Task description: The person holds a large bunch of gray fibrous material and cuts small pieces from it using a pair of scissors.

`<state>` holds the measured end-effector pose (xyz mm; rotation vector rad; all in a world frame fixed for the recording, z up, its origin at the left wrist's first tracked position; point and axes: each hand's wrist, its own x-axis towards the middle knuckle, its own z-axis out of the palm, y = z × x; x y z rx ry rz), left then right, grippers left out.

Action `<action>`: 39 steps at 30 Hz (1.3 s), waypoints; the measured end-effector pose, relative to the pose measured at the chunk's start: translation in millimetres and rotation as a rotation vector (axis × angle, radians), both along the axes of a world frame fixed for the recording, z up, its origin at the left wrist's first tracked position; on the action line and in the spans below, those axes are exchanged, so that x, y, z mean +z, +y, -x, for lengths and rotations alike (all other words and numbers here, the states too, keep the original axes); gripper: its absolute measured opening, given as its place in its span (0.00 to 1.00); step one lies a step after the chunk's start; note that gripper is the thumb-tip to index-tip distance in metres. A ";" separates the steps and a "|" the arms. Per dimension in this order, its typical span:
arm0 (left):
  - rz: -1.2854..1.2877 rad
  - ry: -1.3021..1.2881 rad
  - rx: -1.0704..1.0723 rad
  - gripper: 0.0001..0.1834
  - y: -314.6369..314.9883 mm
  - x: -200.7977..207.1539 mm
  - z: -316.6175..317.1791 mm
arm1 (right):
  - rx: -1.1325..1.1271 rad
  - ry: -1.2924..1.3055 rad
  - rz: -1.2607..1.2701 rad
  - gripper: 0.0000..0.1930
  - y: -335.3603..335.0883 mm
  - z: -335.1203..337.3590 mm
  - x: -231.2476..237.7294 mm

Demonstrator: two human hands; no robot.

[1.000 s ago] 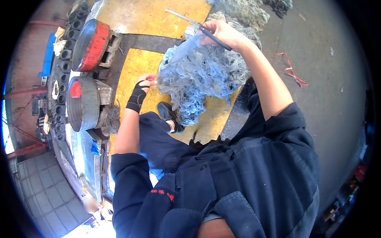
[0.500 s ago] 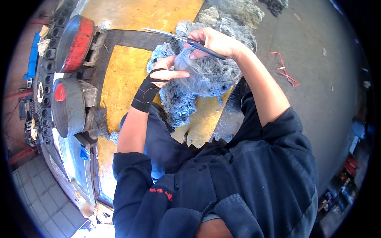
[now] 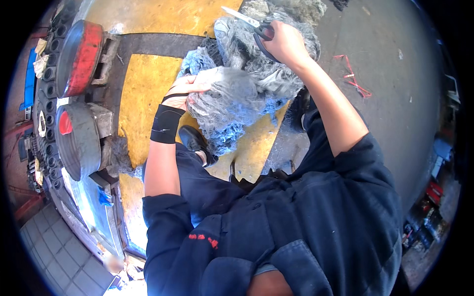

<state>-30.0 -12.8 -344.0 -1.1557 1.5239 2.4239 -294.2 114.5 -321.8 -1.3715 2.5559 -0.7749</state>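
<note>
A person in dark clothes, seen from above, works with bare hands over a large tangled pile of gray and bluish fiber [image 3: 276, 74]. The pile lies in front of the person's legs, partly over a yellow board [image 3: 150, 84] on the gray floor [image 3: 390, 118]. The left hand [image 3: 181, 92], with a black wrap [image 3: 166, 123] around its wrist, is at the left edge of a loose gray clump [image 3: 229, 89] on the near side of the pile, its fingers closed on that edge. The right hand [image 3: 285, 43] is above the far part of the pile, fingers closed around the black handles of a pair of scissors [image 3: 257, 25]; the silver blades point up and left, away from the clump. To the left stand a red-sided drum [image 3: 90, 59] and a gray drum [image 3: 83, 143]. A thin red strap [image 3: 350, 77] lies on the floor to the right.
</note>
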 end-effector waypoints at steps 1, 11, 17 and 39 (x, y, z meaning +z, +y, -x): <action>0.022 -0.025 -0.001 0.12 -3.8 -0.3 -2.4 | 0.040 -0.176 0.006 0.22 0.2 -7.7 7.2; -0.110 0.063 0.281 0.12 -12.6 4.8 -27.0 | 0.380 -1.280 -0.461 0.37 35.5 -95.9 14.5; -0.116 0.132 0.284 0.16 -9.4 20.1 -32.8 | 0.355 -1.393 -0.577 0.37 51.2 -104.8 0.2; -0.037 0.122 0.197 0.09 -12.2 11.1 -37.8 | 0.344 -1.402 -0.592 0.37 40.2 -113.1 -10.7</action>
